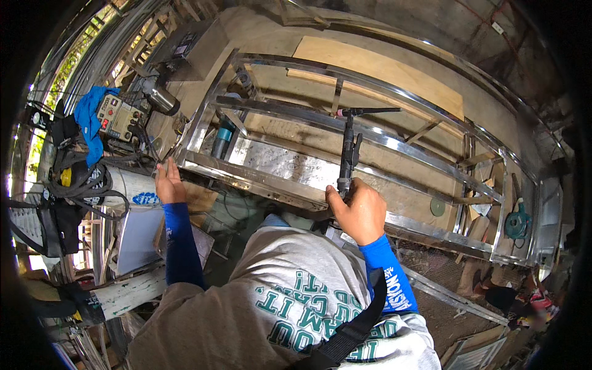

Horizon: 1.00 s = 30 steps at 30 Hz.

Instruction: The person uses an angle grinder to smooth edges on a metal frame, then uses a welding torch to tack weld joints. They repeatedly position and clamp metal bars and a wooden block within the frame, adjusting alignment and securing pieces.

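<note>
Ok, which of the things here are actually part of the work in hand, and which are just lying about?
In use:
- welding torch, held in the right hand
- shiny steel frame, with the left hand on its corner

Lying about:
- blue cloth
- welding machine
- teal angle grinder
- plywood sheet

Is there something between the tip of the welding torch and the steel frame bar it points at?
Nothing visible. The right hand holds the welding torch upright over the steel frame; its tip reaches the crossbar with only open air around it. The left hand rests on the frame's near corner, well aside.
</note>
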Tool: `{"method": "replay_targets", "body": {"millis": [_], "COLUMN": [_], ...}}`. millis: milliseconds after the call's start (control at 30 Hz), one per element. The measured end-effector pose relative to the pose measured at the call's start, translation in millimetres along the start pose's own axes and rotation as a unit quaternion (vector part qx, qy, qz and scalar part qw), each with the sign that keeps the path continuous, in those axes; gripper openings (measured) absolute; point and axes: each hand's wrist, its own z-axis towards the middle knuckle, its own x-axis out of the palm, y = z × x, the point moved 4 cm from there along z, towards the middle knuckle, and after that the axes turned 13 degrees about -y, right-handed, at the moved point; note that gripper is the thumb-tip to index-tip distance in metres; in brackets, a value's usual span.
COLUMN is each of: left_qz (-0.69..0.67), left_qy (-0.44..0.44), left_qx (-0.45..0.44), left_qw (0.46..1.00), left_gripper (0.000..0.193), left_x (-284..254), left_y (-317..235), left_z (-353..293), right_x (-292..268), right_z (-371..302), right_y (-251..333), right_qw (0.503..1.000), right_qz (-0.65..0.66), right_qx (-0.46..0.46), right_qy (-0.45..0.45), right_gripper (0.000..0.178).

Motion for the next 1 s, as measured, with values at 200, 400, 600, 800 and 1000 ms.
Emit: {"method": "replay_targets", "body": {"millis": [200, 400, 600, 800, 1000], "left_qz": [0.011, -0.051, -0.002, 0.117, 0.230], "left_qy": [0.076, 0.318, 0.181, 0.239, 0.267], "left_qx": [-0.153, -0.236, -0.296, -0.183, -0.033], "left_qw": [0.985, 0.917, 0.938, 0.946, 0.935], "left_gripper": [0.065, 0.041, 0.040, 0.041, 0.045], "left_x": [5, 2, -6, -31, -20], "left_y": [29, 76, 122, 153, 142], "left_z": [-1, 46, 63, 92, 73], "right_x": [3, -16, -83, -87, -48], "right_z": [-15, -34, -72, -118, -102], "right_y": [-9, -30, -98, -163, -188], "right_qw": [0.988, 0.816, 0.679, 0.529, 0.507], "right_qz": [0.099, 0.517, 0.498, 0.463, 0.454], "right_qx": [-0.010, 0.118, 0.091, 0.260, 0.309], "right_qy": [-0.120, -0.230, -0.531, -0.662, -0.664], "right_gripper": [0.023, 0.018, 0.016, 0.042, 0.063]}}
